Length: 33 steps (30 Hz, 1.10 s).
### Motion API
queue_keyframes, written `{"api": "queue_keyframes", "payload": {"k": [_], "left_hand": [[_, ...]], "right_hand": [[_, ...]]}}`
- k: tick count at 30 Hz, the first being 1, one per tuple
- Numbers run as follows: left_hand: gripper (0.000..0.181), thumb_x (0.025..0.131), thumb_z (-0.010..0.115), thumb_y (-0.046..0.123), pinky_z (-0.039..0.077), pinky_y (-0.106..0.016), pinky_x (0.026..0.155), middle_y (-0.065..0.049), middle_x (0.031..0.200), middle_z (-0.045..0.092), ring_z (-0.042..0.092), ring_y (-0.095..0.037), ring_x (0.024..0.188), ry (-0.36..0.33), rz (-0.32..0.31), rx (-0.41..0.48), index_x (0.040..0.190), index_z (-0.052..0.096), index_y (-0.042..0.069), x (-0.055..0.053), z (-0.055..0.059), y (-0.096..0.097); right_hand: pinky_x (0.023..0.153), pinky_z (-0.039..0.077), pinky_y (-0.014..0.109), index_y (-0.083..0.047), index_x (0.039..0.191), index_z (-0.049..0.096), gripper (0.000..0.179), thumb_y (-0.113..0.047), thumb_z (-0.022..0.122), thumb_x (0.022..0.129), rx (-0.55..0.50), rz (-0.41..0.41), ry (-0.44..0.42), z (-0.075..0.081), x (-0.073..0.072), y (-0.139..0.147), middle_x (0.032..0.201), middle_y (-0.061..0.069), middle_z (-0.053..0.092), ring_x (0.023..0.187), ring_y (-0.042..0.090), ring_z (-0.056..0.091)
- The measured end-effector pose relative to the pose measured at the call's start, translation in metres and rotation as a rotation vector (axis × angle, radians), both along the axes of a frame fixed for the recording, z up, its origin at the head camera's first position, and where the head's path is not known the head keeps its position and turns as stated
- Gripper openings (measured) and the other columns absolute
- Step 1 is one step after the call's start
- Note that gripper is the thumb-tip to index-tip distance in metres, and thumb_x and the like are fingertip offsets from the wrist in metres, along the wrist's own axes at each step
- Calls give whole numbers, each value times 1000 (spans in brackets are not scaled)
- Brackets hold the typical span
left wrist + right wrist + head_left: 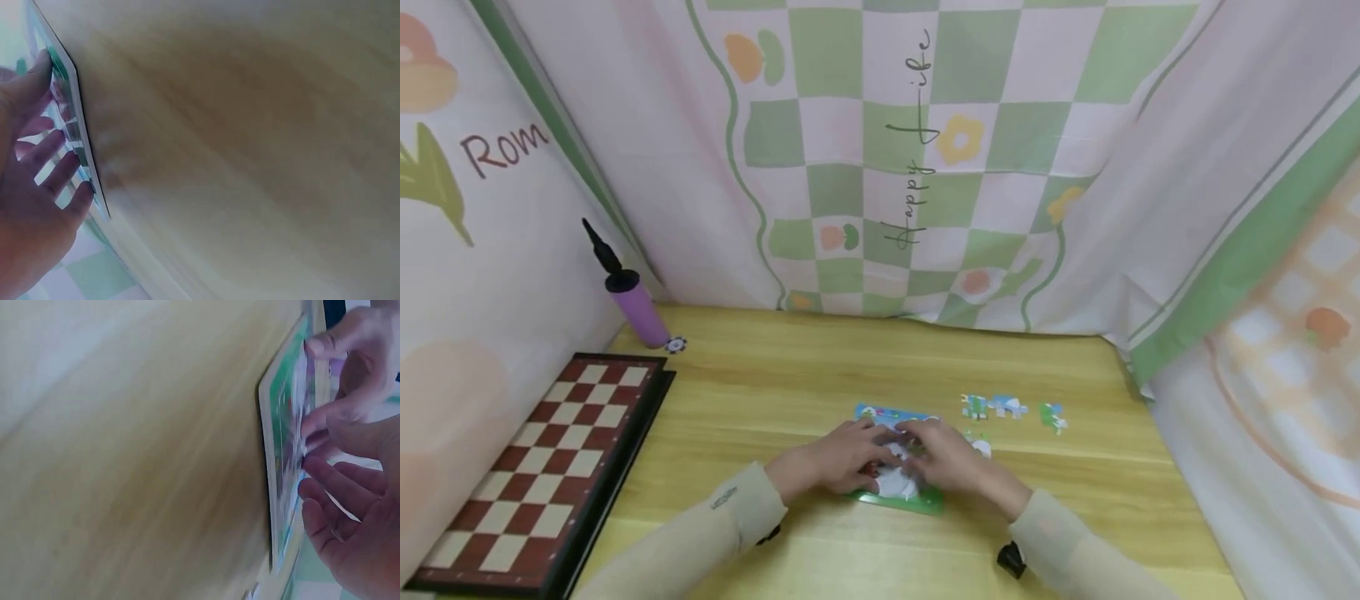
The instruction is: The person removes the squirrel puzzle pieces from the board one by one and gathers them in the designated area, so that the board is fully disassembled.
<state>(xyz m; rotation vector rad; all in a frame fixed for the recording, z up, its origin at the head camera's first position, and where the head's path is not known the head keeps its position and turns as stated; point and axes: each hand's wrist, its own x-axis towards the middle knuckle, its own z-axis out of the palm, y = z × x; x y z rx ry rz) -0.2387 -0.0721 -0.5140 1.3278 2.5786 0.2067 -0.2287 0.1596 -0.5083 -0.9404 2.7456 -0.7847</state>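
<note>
A small jigsaw puzzle board (891, 502) with a green lower edge and blue top lies flat on the table. My left hand (846, 457) rests on its left part, fingers spread, and in the left wrist view the thumb (40, 72) touches the green border. From the right, my right hand (951, 457) reaches over the board with its fingertips bent down onto the picture. Both hands meet near the middle and cover much of it. Whether a piece sits under the right fingertips is hidden. A loose puzzle piece (981, 446) shows beside the right hand.
Beyond the board's right corner lie joined blue-and-white pieces (1007, 407) and a green piece (1052, 417). A checkered game board (535, 483) occupies the left side. Behind it stand a purple hand pump (640, 312) and a poker chip (676, 344). Patterned curtains (895, 167) hang around the table.
</note>
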Motion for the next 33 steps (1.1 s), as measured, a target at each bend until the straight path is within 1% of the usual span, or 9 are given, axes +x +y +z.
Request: {"api": "queue_keyframes", "payload": {"k": [4, 9, 12, 16, 19, 21, 25, 28, 33], "left_hand": [[49, 96, 72, 42, 49, -41, 112, 0, 157, 52, 51, -21, 135, 26, -25, 7, 144, 62, 35, -2, 0, 1], [49, 96, 73, 38, 48, -42, 114, 1, 158, 52, 51, -22, 138, 1, -13, 9, 143, 62, 33, -3, 0, 1], [47, 97, 72, 35, 46, -44, 118, 2, 160, 50, 50, -22, 142, -29, 5, 17, 143, 63, 31, -3, -2, -1], [40, 98, 71, 33, 42, -46, 123, -1, 159, 52, 49, -23, 146, -3, 15, 48, 137, 67, 28, -4, -3, -6], [36, 95, 74, 32, 42, -50, 122, -5, 156, 54, 50, -27, 146, 33, 38, 78, 131, 70, 27, -4, -2, -11], [38, 92, 77, 32, 42, -52, 122, -7, 155, 54, 50, -30, 145, 30, 61, 90, 128, 71, 26, -4, -2, -15], [38, 87, 81, 30, 42, -53, 121, -8, 154, 54, 49, -31, 143, 2, 95, 103, 124, 73, 23, -5, -1, -19], [35, 87, 81, 30, 44, -51, 119, -7, 151, 57, 51, -29, 140, 7, 97, 102, 120, 74, 22, -6, -1, -19], [33, 88, 81, 32, 47, -49, 117, -6, 149, 58, 52, -28, 138, 21, 96, 91, 118, 75, 22, -7, -4, -19]], "right_hand": [[100, 58, 53, 0, 131, 64, 55, -10, 85, 80, 2, 12, 2, -4, 2, -3, 120, 12, 74, 111, 31, 69], [101, 57, 51, -2, 130, 64, 59, -7, 88, 76, 15, 3, 27, -9, 3, -4, 118, 10, 73, 111, 28, 68], [102, 57, 50, -4, 131, 63, 58, -6, 86, 78, 14, 4, 18, -11, 3, -6, 120, 9, 73, 112, 27, 68], [103, 57, 51, -3, 133, 62, 60, -4, 86, 78, 11, 1, 1, -11, 3, -9, 122, 10, 73, 115, 28, 67], [105, 56, 52, 0, 134, 61, 62, -3, 86, 77, 19, -2, -2, -10, 2, -10, 123, 12, 72, 117, 32, 67], [107, 55, 53, 2, 135, 61, 63, -3, 86, 77, 29, -8, -7, -9, 2, -11, 125, 14, 72, 119, 34, 66], [108, 54, 54, 1, 136, 61, 59, -11, 83, 83, 49, -24, -13, -6, 1, -13, 128, 16, 70, 122, 35, 66], [106, 56, 53, 2, 136, 61, 57, -18, 81, 87, 80, -14, 6, -4, 1, -15, 130, 17, 68, 120, 34, 65], [100, 58, 48, 4, 134, 63, 57, -23, 81, 87, 130, 0, 76, -6, 3, -20, 124, 16, 68, 112, 29, 65]]}}
